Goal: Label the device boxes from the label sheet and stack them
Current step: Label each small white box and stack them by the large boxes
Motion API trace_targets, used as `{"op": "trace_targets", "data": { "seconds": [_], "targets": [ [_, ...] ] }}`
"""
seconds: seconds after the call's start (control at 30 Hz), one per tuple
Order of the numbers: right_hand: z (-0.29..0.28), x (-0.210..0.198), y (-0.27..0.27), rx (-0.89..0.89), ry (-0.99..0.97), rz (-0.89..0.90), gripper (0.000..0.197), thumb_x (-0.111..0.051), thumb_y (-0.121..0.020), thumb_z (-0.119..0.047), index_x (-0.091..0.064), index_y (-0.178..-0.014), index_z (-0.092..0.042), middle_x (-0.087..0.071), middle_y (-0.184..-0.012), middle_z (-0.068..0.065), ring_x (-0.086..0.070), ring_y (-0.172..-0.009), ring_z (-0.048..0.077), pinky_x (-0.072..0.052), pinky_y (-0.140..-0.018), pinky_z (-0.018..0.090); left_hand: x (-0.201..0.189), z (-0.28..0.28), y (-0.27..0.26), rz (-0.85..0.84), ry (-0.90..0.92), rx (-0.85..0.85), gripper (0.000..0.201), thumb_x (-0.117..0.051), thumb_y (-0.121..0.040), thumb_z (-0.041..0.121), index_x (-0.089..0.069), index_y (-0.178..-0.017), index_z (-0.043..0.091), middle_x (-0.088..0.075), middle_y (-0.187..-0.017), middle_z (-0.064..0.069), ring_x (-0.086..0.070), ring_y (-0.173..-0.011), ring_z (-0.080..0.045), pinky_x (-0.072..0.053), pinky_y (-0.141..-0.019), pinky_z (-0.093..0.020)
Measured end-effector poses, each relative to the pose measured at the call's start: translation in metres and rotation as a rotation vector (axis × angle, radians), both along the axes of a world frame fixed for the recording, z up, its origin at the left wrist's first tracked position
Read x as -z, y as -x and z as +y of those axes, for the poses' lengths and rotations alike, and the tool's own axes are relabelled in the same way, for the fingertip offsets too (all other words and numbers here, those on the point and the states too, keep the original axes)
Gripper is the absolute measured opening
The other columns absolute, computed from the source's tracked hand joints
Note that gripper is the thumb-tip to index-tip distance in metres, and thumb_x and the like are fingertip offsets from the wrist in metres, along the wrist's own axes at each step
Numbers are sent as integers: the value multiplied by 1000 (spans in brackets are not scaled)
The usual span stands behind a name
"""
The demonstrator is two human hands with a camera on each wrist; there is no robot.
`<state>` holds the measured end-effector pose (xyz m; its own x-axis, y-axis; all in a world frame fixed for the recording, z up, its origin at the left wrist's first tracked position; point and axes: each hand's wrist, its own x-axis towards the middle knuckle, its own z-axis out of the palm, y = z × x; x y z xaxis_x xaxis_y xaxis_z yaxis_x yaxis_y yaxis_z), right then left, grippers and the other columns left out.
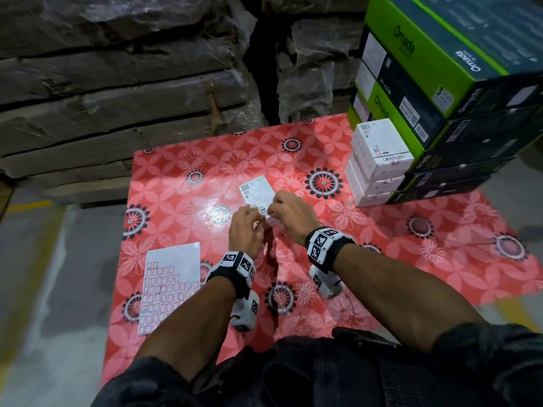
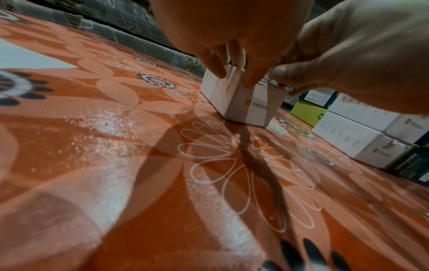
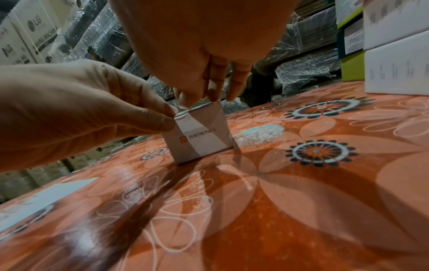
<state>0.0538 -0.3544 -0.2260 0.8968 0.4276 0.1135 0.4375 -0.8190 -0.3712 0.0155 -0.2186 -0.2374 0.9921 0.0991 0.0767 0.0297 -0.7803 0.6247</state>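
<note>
A small white device box (image 1: 258, 198) sits mid-worktop (image 1: 182, 183), both the left hand (image 1: 245, 227) and right hand (image 1: 289, 214) pinching its near top edge with curled fingertips. One label sheet (image 1: 172, 286) lies near the left edge; three white boxes (image 1: 379, 163) stand stacked at the far right corner

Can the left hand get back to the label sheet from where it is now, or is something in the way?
Probably yes. The label sheet lies flat on the tablecloth, on the left hand's own side, with only bare cloth between them. The hand would first have to let go of the small white box.
</note>
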Motion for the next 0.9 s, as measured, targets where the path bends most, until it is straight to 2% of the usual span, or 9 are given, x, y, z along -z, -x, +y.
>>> {"op": "trace_targets", "data": {
  "seconds": [0.4, 0.57, 0.67, 0.8, 0.87, 0.9],
  "targets": [
    [-1, 1, 2, -35, -26, -84, 11, -78, -81, -15, -71, -81, -7, -57, -85, 7, -51, -78, 24, -41, -61, 35, -2, 0, 1, -9, 22, 4, 12, -69, -84, 7, -72, -94, 1, -61, -113, -13, -52, -110, -27, -28, -89, -20],
    [-2, 3, 2, -48, -44, -107, 16, -77, -81, -22, -72, -79, -7, -57, -84, 6, -52, -77, 25, -42, -61, 37, -4, -1, 2, -14, 41, 0, 14, -69, -86, 13, -69, -90, 0, -60, -108, -12, -51, -106, -26, -23, -80, -15],
    [-3, 4, 5, -52, -37, -104, 16, -76, -82, -23, -72, -80, -8, -57, -84, 6, -52, -78, 24, -44, -63, 37, -4, -1, 2, -11, 42, -1, 14, -69, -86, 13, -70, -91, 0, -60, -109, -12, -51, -108, -25, -24, -82, -14],
    [-8, 3, 4, -49, -50, 8, 14, -74, -86, -20, -74, -91, -7, -60, -94, 6, -53, -87, 23, -51, -72, 41, -3, 0, 2, 0, 35, 2, 14, -69, -87, 14, -70, -92, 1, -60, -112, -11, -50, -110, -24, -26, -85, -17],
    [-10, -3, 2, 67, -170, 148, 15, -68, -91, -16, -73, -100, -5, -60, -105, 6, -54, -94, 21, -51, -81, 34, 0, 1, 1, 6, 7, 5, 13, -68, -87, 14, -69, -92, 2, -59, -115, -10, -49, -112, -24, -27, -87, -19],
    [-12, -8, 1, 172, -256, 208, 15, -63, -94, -15, -72, -100, -4, -61, -104, 6, -55, -92, 20, -49, -80, 28, 2, 1, 1, 6, -12, 8, 12, -67, -88, 13, -69, -93, 2, -59, -117, -10, -49, -114, -24, -28, -89, -20]
  ]
}}
